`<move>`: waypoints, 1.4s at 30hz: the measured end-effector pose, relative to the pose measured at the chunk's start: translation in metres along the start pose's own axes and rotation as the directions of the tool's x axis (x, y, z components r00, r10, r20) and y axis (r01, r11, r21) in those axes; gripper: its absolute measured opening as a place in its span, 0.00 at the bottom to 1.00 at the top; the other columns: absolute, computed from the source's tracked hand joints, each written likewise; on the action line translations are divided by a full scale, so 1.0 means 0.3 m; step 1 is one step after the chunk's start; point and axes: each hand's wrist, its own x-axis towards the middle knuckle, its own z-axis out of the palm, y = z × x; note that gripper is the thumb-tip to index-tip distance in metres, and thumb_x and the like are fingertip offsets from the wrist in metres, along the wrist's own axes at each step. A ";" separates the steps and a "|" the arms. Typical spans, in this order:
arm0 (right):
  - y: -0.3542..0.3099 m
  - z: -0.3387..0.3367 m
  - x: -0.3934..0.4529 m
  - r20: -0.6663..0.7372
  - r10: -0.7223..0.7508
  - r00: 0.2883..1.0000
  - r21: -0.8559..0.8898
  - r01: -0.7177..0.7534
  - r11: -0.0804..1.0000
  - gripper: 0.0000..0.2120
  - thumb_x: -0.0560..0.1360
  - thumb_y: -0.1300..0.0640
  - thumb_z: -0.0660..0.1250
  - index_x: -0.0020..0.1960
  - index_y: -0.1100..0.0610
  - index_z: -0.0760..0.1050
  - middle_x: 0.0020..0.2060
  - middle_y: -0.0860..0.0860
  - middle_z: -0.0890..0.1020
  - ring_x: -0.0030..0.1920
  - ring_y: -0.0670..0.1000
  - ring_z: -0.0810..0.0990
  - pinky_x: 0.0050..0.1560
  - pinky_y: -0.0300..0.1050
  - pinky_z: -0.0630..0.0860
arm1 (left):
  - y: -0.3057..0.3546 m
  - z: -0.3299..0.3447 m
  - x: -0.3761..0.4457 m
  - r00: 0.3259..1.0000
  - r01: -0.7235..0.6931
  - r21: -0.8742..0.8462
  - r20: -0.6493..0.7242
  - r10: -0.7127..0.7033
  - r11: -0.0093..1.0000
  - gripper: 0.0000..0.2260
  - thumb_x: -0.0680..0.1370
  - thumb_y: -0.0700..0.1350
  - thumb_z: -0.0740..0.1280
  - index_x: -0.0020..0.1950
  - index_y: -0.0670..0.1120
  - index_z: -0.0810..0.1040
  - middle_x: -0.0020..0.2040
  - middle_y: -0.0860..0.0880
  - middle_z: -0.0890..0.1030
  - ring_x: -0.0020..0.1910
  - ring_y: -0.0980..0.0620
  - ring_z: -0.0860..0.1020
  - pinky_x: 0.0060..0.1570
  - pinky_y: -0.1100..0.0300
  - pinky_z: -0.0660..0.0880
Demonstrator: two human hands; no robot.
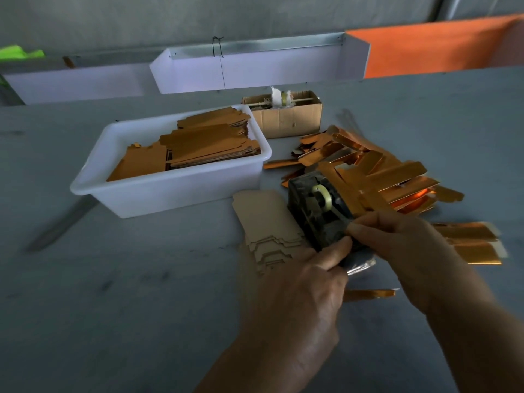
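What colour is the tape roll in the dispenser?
Pale yellow tape roll, set in the dark dispenser; the head view shows it.

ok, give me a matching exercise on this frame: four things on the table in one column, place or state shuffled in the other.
1 white plastic tub
2 brown cardboard box
3 black tape dispenser
4 beige die-cut card stack

a held by left hand and right hand
b flat on the table, left of the dispenser
c holds orange card blanks
d behind the tub, top open

Pairs: 1-c, 2-d, 3-a, 4-b
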 end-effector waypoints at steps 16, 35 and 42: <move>0.043 0.015 -0.075 -0.174 -0.142 0.974 -0.166 0.113 0.980 0.03 0.73 0.59 0.69 0.41 0.57 0.80 0.56 0.49 0.78 0.52 0.48 0.76 0.43 0.37 0.70 | 0.019 -0.018 0.009 0.998 0.020 -0.012 0.064 -0.019 1.000 0.07 0.71 0.33 0.69 0.44 0.44 0.79 0.74 0.57 0.67 0.55 0.51 0.79 0.43 0.59 0.78; 0.090 -0.110 -0.149 -0.168 -0.155 0.974 0.302 0.200 0.932 0.24 0.53 0.32 0.75 0.41 0.46 0.81 0.43 0.49 0.84 0.44 0.47 0.84 0.44 0.44 0.81 | -0.025 -0.036 -0.021 0.805 0.438 -0.673 -0.001 -0.593 0.596 0.02 0.73 0.49 0.72 0.40 0.53 0.82 0.36 0.57 0.81 0.33 0.60 0.76 0.35 0.61 0.71; -0.047 0.001 -0.211 0.111 -0.330 0.938 0.262 0.292 0.920 0.17 0.56 0.38 0.76 0.40 0.46 0.83 0.33 0.49 0.82 0.34 0.42 0.80 0.35 0.32 0.77 | -0.039 -0.079 -0.058 0.686 0.474 -0.847 0.185 -0.703 0.240 0.04 0.72 0.49 0.73 0.41 0.50 0.83 0.40 0.45 0.85 0.44 0.43 0.83 0.48 0.46 0.79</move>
